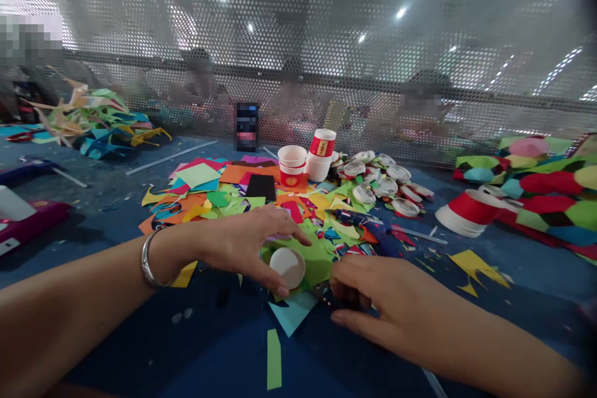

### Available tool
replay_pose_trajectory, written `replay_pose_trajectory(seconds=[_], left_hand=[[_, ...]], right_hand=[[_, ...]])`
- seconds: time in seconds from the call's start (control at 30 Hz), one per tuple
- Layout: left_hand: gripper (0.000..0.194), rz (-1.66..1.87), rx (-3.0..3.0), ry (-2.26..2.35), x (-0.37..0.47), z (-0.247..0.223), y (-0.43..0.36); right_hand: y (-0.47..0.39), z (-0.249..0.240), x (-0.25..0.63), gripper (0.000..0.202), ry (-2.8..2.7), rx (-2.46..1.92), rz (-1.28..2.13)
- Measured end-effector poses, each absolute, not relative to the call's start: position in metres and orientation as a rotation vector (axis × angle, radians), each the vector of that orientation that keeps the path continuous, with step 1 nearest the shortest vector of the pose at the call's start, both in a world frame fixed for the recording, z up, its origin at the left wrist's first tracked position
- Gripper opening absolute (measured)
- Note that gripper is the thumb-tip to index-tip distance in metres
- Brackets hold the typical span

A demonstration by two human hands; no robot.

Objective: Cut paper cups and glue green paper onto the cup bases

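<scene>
The spread-fingered left hand (245,242) thumbs the rim of a white disc (290,264), a gap from the right hand (377,295) (curled, contents unclear).

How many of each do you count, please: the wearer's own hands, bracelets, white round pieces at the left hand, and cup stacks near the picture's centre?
Left hand and right hand: 2
Bracelet: 1
White round piece: 1
Cup stacks: 2
Total: 6

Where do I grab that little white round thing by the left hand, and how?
I'd pinch the white round thing by opposite edges of its rim, coming from the left: the thumb of the left hand lies at its lower-left edge. It looks shallow and shows no handle, so the rim seems best.
</scene>
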State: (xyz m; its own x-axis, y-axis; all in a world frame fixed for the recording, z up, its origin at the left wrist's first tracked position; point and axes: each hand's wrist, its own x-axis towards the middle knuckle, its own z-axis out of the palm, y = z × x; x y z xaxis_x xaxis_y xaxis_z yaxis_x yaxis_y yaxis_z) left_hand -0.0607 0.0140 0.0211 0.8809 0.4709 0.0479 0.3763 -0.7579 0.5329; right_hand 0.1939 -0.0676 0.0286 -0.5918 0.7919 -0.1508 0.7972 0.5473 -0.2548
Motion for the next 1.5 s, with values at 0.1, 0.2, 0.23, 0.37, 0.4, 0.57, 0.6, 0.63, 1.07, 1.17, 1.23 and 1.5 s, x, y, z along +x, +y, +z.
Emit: replay_pose_trajectory(seconds=[0.1, 0.2, 0.23, 0.37, 0.4, 0.57, 0.6, 0.63, 1.07, 1.17, 1.23, 1.5], left_hand=[[0.059, 0.223, 2.552, 0.568, -0.061, 0.018, 0.016], [0.049, 0.219, 2.559, 0.553, -0.060, 0.014, 0.019], [0.048, 0.221, 2.554, 0.555, -0.060, 0.014, 0.019], [0.047, 0.217, 2.532, 0.583, -0.060, 0.014, 0.019], [0.047, 0.215, 2.529, 0.592, -0.060, 0.014, 0.019], [0.050, 0.199, 2.525, 0.625, -0.061, 0.013, 0.020], [0.050, 0.197, 2.527, 0.622, -0.060, 0.013, 0.020], [0.050, 0.195, 2.529, 0.621, -0.060, 0.013, 0.020], [0.049, 0.173, 2.502, 0.603, -0.059, 0.019, 0.018], [0.050, 0.186, 2.493, 0.625, -0.059, 0.018, 0.018], [0.049, 0.197, 2.490, 0.645, -0.059, 0.017, 0.018], [0.050, 0.192, 2.507, 0.619, -0.061, 0.014, 0.020]], right_hand=[[-0.069, 0.028, 0.195, 0.011, 2.756, 1.376, -0.466], [-0.071, 0.028, 0.195, 0.008, 2.783, 1.343, -0.472], [-0.071, 0.028, 0.195, 0.006, 2.794, 1.332, -0.473], [-0.073, 0.029, 0.195, 0.003, 2.809, 1.312, -0.447], [-0.073, 0.029, 0.196, 0.005, 2.812, 1.307, -0.432], [-0.077, 0.034, 0.203, 0.010, 2.773, 1.323, -0.305], [-0.077, 0.035, 0.205, 0.011, 2.765, 1.340, -0.280], [-0.078, 0.036, 0.207, 0.012, 2.760, 1.359, -0.264], [-0.066, 0.042, 0.217, 0.013, 2.650, 1.608, -0.660], [-0.060, 0.040, 0.218, 0.005, 2.696, 1.715, -0.688], [-0.057, 0.038, 0.218, 0.008, 2.706, 1.786, -0.655], [-0.058, 0.031, 0.217, 0.019, 2.546, 1.787, -0.347]])
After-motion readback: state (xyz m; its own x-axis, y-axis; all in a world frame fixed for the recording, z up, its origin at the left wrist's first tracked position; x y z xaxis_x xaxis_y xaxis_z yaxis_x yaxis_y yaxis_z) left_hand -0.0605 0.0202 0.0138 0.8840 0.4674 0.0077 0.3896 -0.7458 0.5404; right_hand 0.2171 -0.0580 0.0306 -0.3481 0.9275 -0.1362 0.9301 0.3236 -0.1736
